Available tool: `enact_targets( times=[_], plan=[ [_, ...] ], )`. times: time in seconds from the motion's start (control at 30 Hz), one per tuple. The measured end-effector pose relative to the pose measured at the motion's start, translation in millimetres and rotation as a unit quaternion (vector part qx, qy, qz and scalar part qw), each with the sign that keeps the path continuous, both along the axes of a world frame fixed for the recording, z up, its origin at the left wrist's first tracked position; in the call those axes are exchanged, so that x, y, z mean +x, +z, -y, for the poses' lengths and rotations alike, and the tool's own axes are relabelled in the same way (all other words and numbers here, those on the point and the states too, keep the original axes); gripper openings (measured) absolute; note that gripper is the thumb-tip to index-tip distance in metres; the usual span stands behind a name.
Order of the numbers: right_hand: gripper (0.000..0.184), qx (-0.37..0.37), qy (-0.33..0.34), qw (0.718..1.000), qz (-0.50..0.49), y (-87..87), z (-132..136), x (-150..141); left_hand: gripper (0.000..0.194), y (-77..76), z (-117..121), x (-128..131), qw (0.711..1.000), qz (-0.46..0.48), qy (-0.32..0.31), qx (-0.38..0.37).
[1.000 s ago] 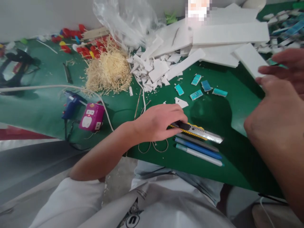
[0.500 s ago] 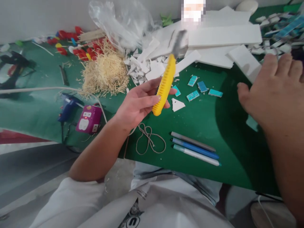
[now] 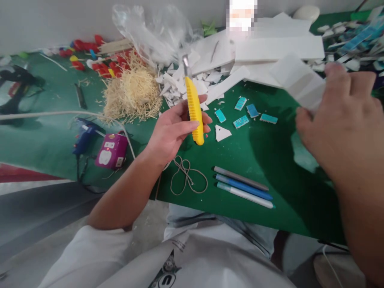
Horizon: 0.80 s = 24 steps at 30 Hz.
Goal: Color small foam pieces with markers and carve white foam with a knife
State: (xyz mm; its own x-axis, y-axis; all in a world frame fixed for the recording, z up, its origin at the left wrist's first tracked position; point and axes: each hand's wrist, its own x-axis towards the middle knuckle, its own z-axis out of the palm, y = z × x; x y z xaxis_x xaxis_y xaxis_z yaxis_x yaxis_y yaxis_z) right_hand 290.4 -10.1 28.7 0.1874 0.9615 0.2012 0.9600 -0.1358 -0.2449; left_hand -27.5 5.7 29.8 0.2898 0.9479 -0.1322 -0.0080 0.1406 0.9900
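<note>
My left hand is closed around the yellow handle of a utility knife, its metal blade end pointing up and away from me. At the right, my right hand has its thumb and fingers about the near end of a white foam board strip, which is smeared by motion. Beneath that wrist lies a pale teal piece, partly hidden. Several small blue-painted pieces and a white foam scrap lie on the green table between my hands.
Three marker pens and a looped cord lie near the front edge. To the left are a blue glue gun, a purple power adapter and a straw heap. White foam boards are stacked at the back.
My left hand has swung the knife's blade end to the left, more upright. My right hand has closed on the white strip, which has shifted left.
</note>
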Motion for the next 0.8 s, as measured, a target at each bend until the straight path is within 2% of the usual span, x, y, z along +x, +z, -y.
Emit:
enact_targets(
  times=[0.07, 0.17, 0.27, 0.33, 0.4, 0.47, 0.5, 0.57, 0.6, 0.63, 0.73, 0.8],
  plan=[
    [0.090, 0.004, 0.100, 0.994, -0.046, -0.6, 10.4, -11.0, 0.056, -0.6, 0.2, 0.2, 0.999, 0.000, 0.037, 0.017],
    [0.067, -0.042, 0.253, 0.964, -0.065, -15.5, 25.5, -26.6, 0.044, -5.7, -0.1, 0.4, 0.996, -0.011, 0.068, 0.062],
    [0.057, -0.037, 0.301, 0.951, -0.059, -27.2, 36.4, -33.7, 0.040, -8.9, 2.8, 0.6, 0.990, -0.084, 0.064, 0.093],
    [0.057, -0.023, 0.307, 0.949, -0.069, -24.9, 39.7, -33.0, 0.036, -6.3, 7.5, 1.0, 0.975, -0.177, 0.059, 0.121],
    [0.061, -0.024, 0.294, 0.952, -0.084, -15.8, 39.4, -30.1, 0.028, 0.6, 13.0, 1.7, 0.952, -0.255, 0.060, 0.161],
    [0.062, -0.016, 0.239, 0.968, -0.080, -4.6, 35.7, -26.6, 0.021, 9.9, 17.4, 2.6, 0.945, -0.288, 0.023, 0.156],
    [0.062, -0.011, 0.197, 0.978, -0.065, 0.3, 33.0, -25.0, 0.021, 14.6, 18.7, 3.1, 0.949, -0.287, -0.017, 0.127],
    [0.068, -0.029, 0.124, 0.991, -0.027, 7.7, 26.9, -22.6, 0.027, 21.4, 19.0, 4.7, 0.946, -0.272, -0.178, -0.004],
    [0.072, -0.030, 0.096, 0.995, -0.017, 10.1, 24.1, -21.9, 0.025, 22.7, 18.1, 5.9, 0.936, -0.252, -0.237, -0.066],
    [0.074, -0.030, 0.076, 0.997, -0.015, 12.0, 21.9, -21.6, 0.024, 22.3, 16.6, 7.4, 0.929, -0.239, -0.263, -0.102],
    [0.071, -0.028, 0.041, 0.998, -0.027, 16.6, 19.7, -23.4, 0.022, 12.6, 10.4, 13.6, 0.933, -0.232, -0.250, -0.112],
    [0.066, -0.035, 0.027, 0.999, -0.027, 19.8, 21.2, -25.5, 0.024, 3.2, 7.0, 17.9, 0.950, -0.227, -0.199, -0.083]
  ],
)
